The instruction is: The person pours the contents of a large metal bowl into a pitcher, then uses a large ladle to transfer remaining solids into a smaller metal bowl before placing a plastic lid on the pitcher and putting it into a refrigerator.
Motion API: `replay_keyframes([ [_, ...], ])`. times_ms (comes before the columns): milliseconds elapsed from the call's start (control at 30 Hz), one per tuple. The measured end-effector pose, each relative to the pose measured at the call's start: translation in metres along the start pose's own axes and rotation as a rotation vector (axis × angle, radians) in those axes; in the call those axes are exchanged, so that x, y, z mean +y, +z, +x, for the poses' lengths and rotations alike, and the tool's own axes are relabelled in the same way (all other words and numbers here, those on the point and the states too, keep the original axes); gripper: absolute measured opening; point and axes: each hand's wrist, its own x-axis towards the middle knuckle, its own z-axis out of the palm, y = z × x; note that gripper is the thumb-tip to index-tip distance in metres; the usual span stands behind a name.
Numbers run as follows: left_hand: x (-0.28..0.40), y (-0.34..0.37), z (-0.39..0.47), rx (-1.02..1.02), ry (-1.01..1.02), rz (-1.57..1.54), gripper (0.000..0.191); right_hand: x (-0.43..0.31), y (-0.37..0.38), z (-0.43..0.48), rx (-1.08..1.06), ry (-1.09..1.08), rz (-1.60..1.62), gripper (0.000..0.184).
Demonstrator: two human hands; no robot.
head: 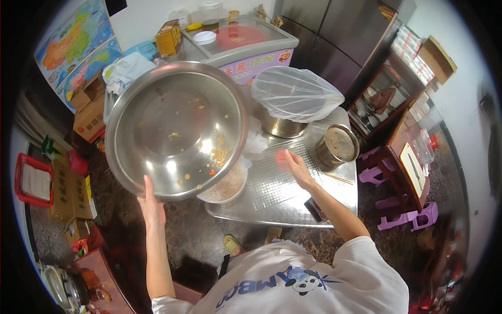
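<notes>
My left hand point(152, 206) grips the near rim of a large stainless steel basin point(168, 114), thumb on the inner wall. Small yellowish food bits and one orange piece cling inside, mostly at the lower right. My right hand point(296, 167) is above a wire rack point(280, 172) on the metal table point(235, 212); a reddish blur covers its fingertips, so I cannot tell whether it holds anything. A white bowl of light brown grainy food point(225, 186) sits partly under the basin. Farther back stands a metal pot point(284, 127) under a clear plastic cover point(294, 92).
A metal canister point(338, 147) and chopsticks point(339, 179) lie to the right on the table. Beyond it stands a glass-topped freezer point(251, 51). Purple stools point(425, 216) and a wooden table point(396, 157) are at the right, cardboard boxes point(70, 192) at the left.
</notes>
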Motion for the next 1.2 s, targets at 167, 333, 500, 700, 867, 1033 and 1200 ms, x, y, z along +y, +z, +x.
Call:
replay_keyframes([
  [167,0.003,0.003,-0.011,0.022,-0.03,-0.044,0.06,0.03,-0.058,0.016,0.191,0.122,-0.008,0.038],
  [333,-0.002,0.01,-0.015,0.071,-0.018,-0.079,0.061,0.046,-0.099,0.035,0.245,0.204,0.046,0.035],
  [500,-0.007,0.019,-0.018,0.089,-0.04,-0.11,0.061,0.061,-0.1,0.038,0.221,0.259,0.072,0.032],
  [700,0.003,0.02,-0.03,0.122,0.011,-0.109,0.063,0.067,-0.076,0.032,0.076,0.28,0.12,0.031],
  [867,0.003,0.029,-0.032,0.159,0.0,-0.094,0.057,0.059,-0.066,0.022,0.008,0.275,0.137,0.032],
  [1033,0.001,0.025,-0.034,0.173,-0.01,-0.067,0.063,0.035,-0.042,0.014,-0.044,0.21,0.03,0.035],
  [1200,0.0,0.017,-0.033,0.109,-0.041,-0.05,0.064,-0.013,-0.005,0.003,-0.105,0.128,-0.046,0.034],
])
